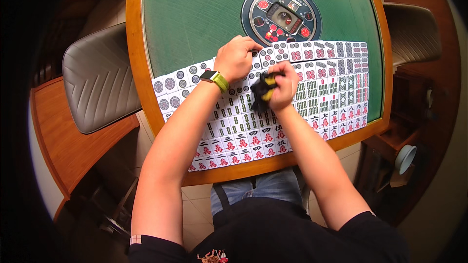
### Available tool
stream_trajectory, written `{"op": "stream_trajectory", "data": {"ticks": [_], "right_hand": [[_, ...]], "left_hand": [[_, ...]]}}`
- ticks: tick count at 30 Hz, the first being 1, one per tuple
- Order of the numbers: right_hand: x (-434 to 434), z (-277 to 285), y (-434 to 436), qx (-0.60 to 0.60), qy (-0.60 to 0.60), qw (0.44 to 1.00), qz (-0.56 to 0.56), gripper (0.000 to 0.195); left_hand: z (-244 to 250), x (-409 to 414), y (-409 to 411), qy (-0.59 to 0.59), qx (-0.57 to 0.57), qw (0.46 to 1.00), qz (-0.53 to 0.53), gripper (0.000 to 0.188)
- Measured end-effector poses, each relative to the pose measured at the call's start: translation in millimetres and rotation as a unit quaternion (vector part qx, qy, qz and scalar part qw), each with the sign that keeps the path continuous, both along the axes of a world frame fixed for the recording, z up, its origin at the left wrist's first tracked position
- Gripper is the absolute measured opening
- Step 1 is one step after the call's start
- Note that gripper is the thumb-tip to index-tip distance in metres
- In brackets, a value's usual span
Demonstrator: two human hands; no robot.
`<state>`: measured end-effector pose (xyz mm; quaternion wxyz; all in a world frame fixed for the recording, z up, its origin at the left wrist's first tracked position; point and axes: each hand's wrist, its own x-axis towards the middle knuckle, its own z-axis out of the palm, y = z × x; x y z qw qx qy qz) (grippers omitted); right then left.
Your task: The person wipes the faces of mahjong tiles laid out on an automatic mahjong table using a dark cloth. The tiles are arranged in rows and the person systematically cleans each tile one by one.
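Rows of face-up mahjong tiles (234, 144) lie side by side on the green felt of a mahjong table (190, 14). My left hand (236, 58), with a smartwatch (215, 79) on a green band at the wrist, rests at the far edge of the tiles, its fingers bent over the circle tiles; whether it grips one cannot be told. Close on its right, my right hand (284, 84) is closed on a bunched black and yellow cloth (264, 91), held on or just above the middle tiles. The cloth looks blurred and hides several tiles.
A round control panel (252, 3) with dice under a clear cover is set in the table's middle, just beyond the tiles. A wooden rim (237, 175) borders the felt. Padded chairs (98, 80) stand at left and right. A pale bowl (406, 159) sits at the lower right.
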<state>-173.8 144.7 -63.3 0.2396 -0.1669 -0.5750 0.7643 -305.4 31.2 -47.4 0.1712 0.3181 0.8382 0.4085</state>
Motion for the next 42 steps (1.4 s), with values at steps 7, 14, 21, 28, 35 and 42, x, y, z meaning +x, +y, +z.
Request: {"op": "stream_trajectory", "data": {"ticks": [7, 14, 21, 28, 35, 42], "right_hand": [[-8, 6, 4, 0.064, -0.013, 0.998, -0.024, 0.023], [-58, 17, 16, 0.18, -0.007, 0.984, -0.002, 0.028], [47, -4, 6, -0.022, -0.071, 0.988, 0.133, 0.025], [94, 11, 45, -0.091, -0.119, 0.962, 0.227, 0.026], [190, 24, 115, -0.12, -0.165, 0.957, 0.205, 0.026], [174, 61, 165, -0.075, -0.216, 0.964, 0.134, 0.013]], "left_hand": [[-1, -1, -1, -0.008, -0.005, 1.0, -0.005, 0.034], [0, -3, 5, -0.007, 0.003, 1.0, 0.0, 0.031], [2, -7, 6, -0.064, -0.052, 0.996, 0.018, 0.036], [-7, -4, 4, -0.111, -0.015, 0.992, 0.062, 0.033], [17, 39, -42, 0.07, -0.075, 0.985, 0.142, 0.048], [19, 87, -91, 0.112, -0.242, 0.961, 0.068, 0.064]]}}
